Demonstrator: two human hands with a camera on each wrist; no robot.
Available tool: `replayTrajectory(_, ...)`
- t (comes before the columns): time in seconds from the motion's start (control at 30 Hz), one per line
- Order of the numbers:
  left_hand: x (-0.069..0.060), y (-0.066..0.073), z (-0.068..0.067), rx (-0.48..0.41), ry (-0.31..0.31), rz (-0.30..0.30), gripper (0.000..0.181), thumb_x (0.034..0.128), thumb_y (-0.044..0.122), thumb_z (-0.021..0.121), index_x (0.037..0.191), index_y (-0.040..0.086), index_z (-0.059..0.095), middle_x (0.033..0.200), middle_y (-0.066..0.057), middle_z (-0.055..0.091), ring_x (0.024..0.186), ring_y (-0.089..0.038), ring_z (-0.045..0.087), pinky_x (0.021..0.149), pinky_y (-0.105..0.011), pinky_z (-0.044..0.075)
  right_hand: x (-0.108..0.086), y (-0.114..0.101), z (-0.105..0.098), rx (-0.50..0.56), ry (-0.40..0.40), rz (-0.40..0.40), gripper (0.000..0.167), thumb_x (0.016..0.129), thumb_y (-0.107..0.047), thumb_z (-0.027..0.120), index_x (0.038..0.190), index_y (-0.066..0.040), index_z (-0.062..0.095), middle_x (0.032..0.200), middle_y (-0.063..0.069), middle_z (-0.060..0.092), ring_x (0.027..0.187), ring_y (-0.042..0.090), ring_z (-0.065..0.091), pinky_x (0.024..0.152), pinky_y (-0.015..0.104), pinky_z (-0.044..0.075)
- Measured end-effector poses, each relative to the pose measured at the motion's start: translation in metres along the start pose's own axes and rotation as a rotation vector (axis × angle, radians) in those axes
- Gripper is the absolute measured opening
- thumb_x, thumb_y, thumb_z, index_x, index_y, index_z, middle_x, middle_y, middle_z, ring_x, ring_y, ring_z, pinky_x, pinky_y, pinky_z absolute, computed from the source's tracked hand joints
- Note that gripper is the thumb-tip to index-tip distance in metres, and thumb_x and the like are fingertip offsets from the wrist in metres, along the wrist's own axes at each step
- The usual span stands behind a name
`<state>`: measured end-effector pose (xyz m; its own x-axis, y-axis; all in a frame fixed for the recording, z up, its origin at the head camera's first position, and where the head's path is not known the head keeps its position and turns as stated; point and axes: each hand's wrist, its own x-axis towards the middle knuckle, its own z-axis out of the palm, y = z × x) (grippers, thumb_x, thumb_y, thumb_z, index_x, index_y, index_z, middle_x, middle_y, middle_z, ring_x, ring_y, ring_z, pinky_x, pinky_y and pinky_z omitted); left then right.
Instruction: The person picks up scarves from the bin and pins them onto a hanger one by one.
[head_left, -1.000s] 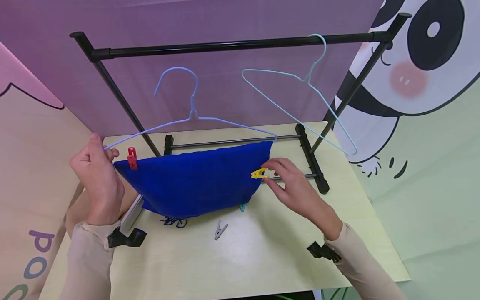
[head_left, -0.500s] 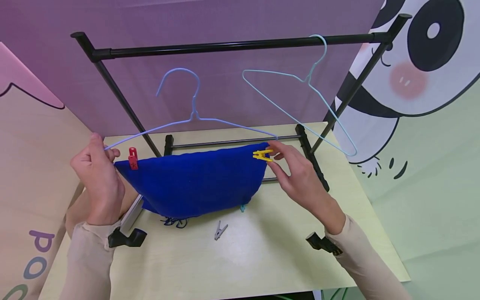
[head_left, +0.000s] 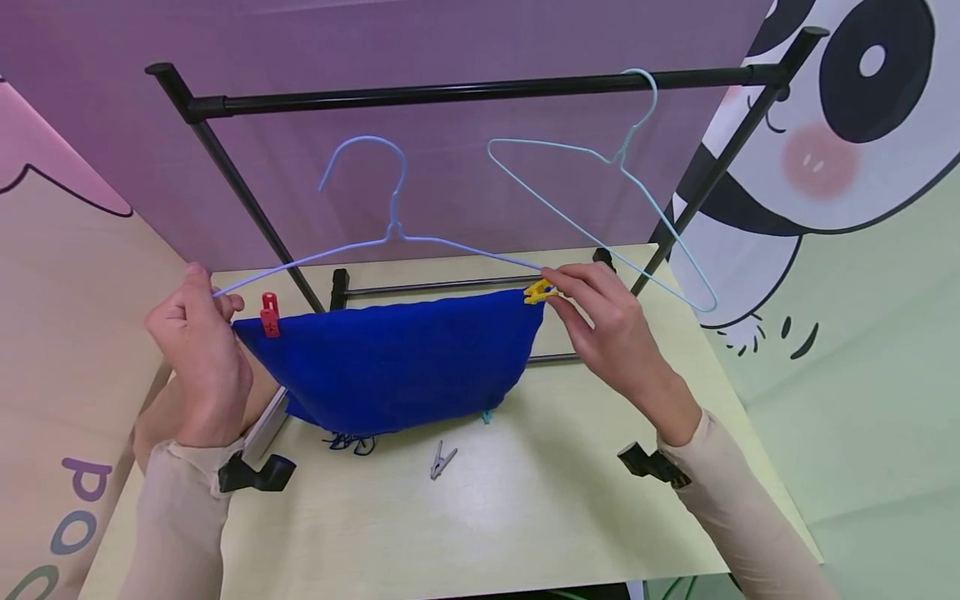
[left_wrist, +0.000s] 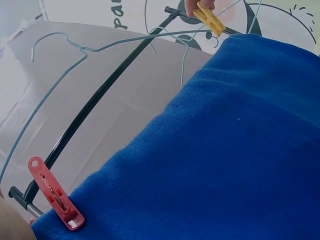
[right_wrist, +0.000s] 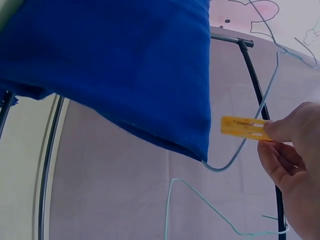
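Note:
A blue cloth (head_left: 397, 362) hangs from a periwinkle hanger (head_left: 345, 247), whose hook is off the rack bar. My left hand (head_left: 198, 358) grips the hanger's left end beside the cloth's corner. Near that corner a red clothespin (head_left: 270, 315) is clipped on the cloth's top edge. My right hand (head_left: 618, 333) pinches a yellow clothespin (head_left: 540, 292) between thumb and fingers at the cloth's upper right corner. In the right wrist view this yellow clothespin (right_wrist: 245, 128) appears beside the cloth, with a small gap between them.
A black rack (head_left: 450, 90) stands behind, with a mint hanger (head_left: 562, 146) hooked at its bar's right. A grey clothespin (head_left: 442, 460) lies on the pale table (head_left: 450, 542). Another, teal clothespin (head_left: 487, 417) shows at the cloth's lower edge.
My right hand has moved up and slightly right with the yellow clothespin, from the cloth's right side to its top right corner. My left hand keeps its grip on the hanger.

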<state>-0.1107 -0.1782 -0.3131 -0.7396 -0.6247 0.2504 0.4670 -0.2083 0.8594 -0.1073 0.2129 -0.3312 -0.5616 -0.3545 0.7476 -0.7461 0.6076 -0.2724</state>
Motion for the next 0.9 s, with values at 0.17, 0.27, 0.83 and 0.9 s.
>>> replayTrajectory(0.17, 0.001, -0.001, 0.002, -0.023, -0.015, 0.017, 0.061, 0.1008, 0.018, 0.058, 0.049, 0.001, 0.033, 0.049, -0.004, 0.03, 0.052, -0.02, 0.03, 0.068, -0.032, 0.046, 0.003, 0.005, 0.0, -0.01, -0.023, -0.051, 0.033, 0.078, 0.015, 0.075, 0.11, 0.005, 0.07, 0.103, 0.015, 0.065, 0.094, 0.027, 0.059, 0.079, 0.017, 0.045)
replayTrajectory(0.27, 0.001, -0.001, 0.002, -0.028, -0.025, 0.023, 0.061, 0.1009, 0.018, 0.058, 0.049, 0.0, 0.032, 0.047, -0.003, 0.029, 0.051, -0.02, 0.028, 0.067, -0.031, 0.046, 0.005, 0.006, -0.001, -0.009, -0.052, -0.082, 0.031, 0.077, 0.015, 0.076, 0.106, 0.005, 0.071, 0.1, 0.014, 0.065, 0.092, 0.026, 0.059, 0.078, 0.02, 0.046)
replayTrajectory(0.83, 0.003, -0.001, 0.004, -0.128, -0.048, 0.008, 0.06, 0.1003, 0.013, 0.058, 0.048, 0.0, 0.032, 0.05, -0.005, 0.026, 0.047, -0.019, 0.022, 0.06, -0.027, 0.047, 0.012, 0.01, -0.009, -0.024, -0.148, -0.107, 0.032, 0.078, 0.015, 0.075, 0.107, 0.003, 0.073, 0.097, 0.012, 0.065, 0.091, 0.025, 0.059, 0.072, 0.035, 0.055)
replayTrajectory(0.9, 0.003, -0.002, 0.005, -0.167, -0.062, 0.004, 0.059, 0.1, 0.011, 0.058, 0.048, -0.001, 0.034, 0.05, -0.005, 0.027, 0.047, -0.019, 0.022, 0.058, -0.027, 0.048, 0.013, 0.011, -0.007, -0.026, -0.158, -0.112, 0.033, 0.077, 0.015, 0.076, 0.108, 0.002, 0.073, 0.096, 0.011, 0.065, 0.091, 0.024, 0.06, 0.072, 0.036, 0.056)
